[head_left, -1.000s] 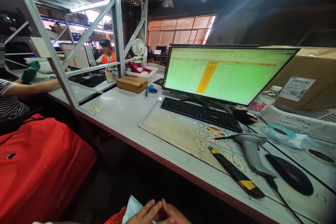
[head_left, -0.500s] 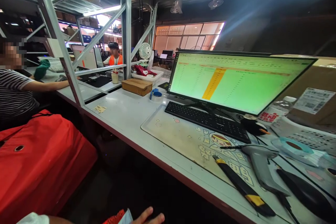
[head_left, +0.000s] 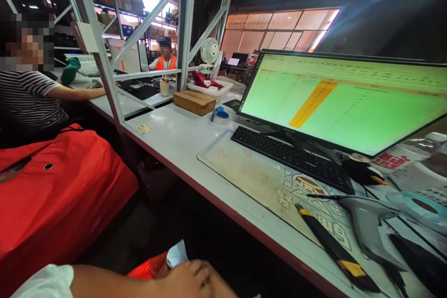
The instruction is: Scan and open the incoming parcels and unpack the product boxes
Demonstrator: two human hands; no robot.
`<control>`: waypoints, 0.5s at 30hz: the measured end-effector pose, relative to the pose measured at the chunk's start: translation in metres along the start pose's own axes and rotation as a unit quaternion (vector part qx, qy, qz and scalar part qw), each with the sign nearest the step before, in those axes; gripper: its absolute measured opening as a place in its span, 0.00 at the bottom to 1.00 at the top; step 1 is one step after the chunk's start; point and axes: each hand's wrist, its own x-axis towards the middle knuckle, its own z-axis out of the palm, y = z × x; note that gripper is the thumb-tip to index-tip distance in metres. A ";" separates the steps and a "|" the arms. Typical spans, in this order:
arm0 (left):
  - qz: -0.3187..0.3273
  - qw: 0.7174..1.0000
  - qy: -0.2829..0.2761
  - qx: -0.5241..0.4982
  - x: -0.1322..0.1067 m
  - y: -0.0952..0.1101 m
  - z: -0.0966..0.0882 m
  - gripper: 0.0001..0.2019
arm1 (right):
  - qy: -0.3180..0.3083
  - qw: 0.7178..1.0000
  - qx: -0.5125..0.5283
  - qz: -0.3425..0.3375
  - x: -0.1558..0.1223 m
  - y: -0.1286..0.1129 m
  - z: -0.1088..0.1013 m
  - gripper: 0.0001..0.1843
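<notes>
Steel racking frames a long white table in a dim packing hall, seen from the head camera, where a monitor glows green with a spreadsheet above a black keyboard and a stained desk mat. At the bottom edge, below the table's red rim, the person's left hand lies knuckles up with its fingers curled in, pressed against the right hand. Only a sliver of the right hand shows, so whether it is spread or closed cannot be told. A pale packet stands up just behind the left hand, touching it, with a red mesh bag beside it on the wrist side; whether the fingers pinch the packet is hidden. By the look of it, the 2 hands are gathered on the packet, low in the lap and well apart from the desk tools: a yellow-tipped utility knife and a grey barcode scanner lie at the mat's right end. To the left, a co-worker in a striped shirt rests an arm on the next table, behind a big red bag.
</notes>
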 end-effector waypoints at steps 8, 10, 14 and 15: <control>0.064 0.996 0.050 -0.045 -0.036 0.020 -0.087 0.09 | -0.172 0.958 0.219 0.067 0.007 -0.046 -0.013 0.34; 0.152 0.983 0.088 -0.051 -0.036 0.019 -0.087 0.11 | -0.202 0.956 0.209 0.037 0.019 -0.055 -0.011 0.38; 0.200 0.974 0.098 -0.046 -0.040 0.026 -0.081 0.16 | -0.218 0.958 0.185 0.018 0.029 -0.072 0.014 0.27; 0.191 0.977 0.091 -0.039 -0.042 0.029 -0.079 0.17 | -0.211 0.959 0.186 0.021 0.029 -0.075 0.022 0.26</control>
